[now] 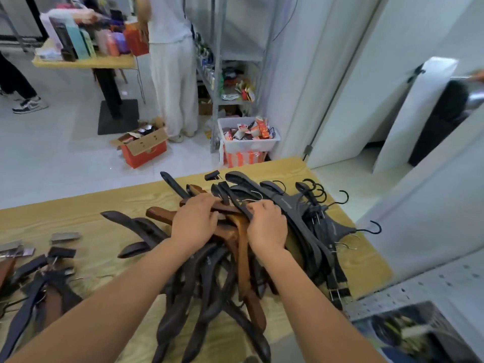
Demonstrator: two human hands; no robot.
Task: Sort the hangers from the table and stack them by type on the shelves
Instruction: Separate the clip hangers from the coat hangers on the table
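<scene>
Nearest: a tangle of dark hangers (209,297) on the bench (78,205). Clip hangers (47,268) lie off to the left, perforated shelf (424,286) at the right edge.

Mid-pile: left hand (195,218) has its fingers (207,203) curled down over a brown wooden hanger (222,207). Right hand (265,226) has its fingers curled round a dark hanger (242,205) just beside it. Both are gripping, nothing lifted clear yet.

Reads as the separating step: pulling one type out of the heap. Suggest pinning the brown one down and drawing the dark one out along its length so hooks don't snag neighbours. Then gather same-type pieces before carrying.

Behind the hands: black plastic hangers (322,221) sit bunched with hooks roughly aligned, an easy grab later.

Far: plastic bin (248,142) on the floor, irrelevant.
</scene>
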